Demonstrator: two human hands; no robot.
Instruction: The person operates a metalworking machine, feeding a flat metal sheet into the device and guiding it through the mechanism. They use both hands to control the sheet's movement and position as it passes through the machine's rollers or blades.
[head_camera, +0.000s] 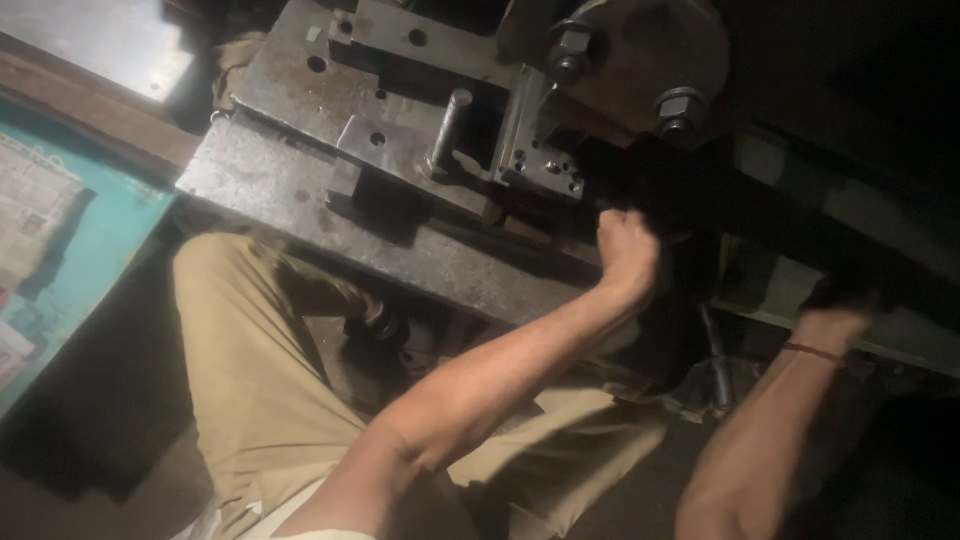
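Observation:
My left hand (625, 255) is curled into a fist at the near edge of a heavy steel press die (400, 150), just beside its drilled block (545, 165). Nothing shows inside the fist. A round steel pin (448, 128) stands in the die's recess, to the left of that hand. My right hand (835, 315), with a red thread around the wrist, reaches into a dark gap under the machine frame (850, 215). Its fingers are lost in shadow, so what it touches is hidden.
The die sits on a thick grey bed plate (270, 185). A large round disc with two hex nuts (680, 105) is behind it. My legs in khaki trousers (250, 380) are under the bed. A teal panel with papers (80, 240) stands at the left.

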